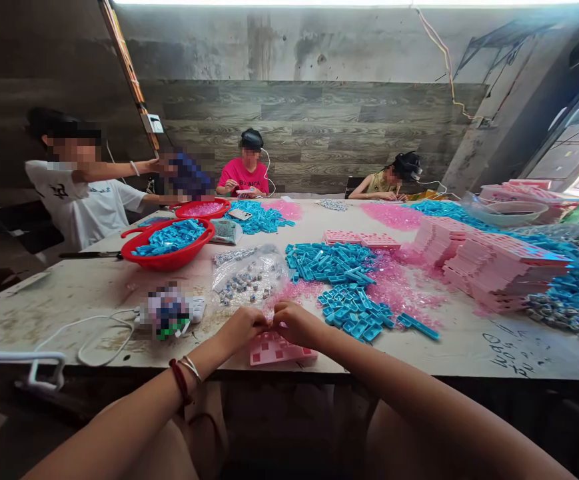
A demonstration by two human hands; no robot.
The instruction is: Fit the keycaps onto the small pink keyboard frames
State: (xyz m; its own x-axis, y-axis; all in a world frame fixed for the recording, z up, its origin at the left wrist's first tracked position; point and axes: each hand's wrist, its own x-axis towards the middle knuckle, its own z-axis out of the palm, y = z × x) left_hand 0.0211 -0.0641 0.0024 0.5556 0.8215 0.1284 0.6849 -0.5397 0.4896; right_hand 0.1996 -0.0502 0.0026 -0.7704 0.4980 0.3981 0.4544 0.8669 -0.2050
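Observation:
My left hand [242, 328] and my right hand [294, 323] meet fingertip to fingertip near the front edge of the table [94, 287], both pinched closed on a small part too tiny to name. Right under them lies a pink gridded tray [279, 350]. Just beyond the hands are a heap of blue plastic pieces [342, 283], a scatter of small pink parts [394, 283], and a clear bag of small grey parts [249, 273].
A red basin of blue pieces [169, 241] and a second red basin [200, 209] stand at the left. Stacks of pink trays [489, 263] fill the right side. A white power strip with cables [169, 312] lies front left. Several other people sit around the table's far side.

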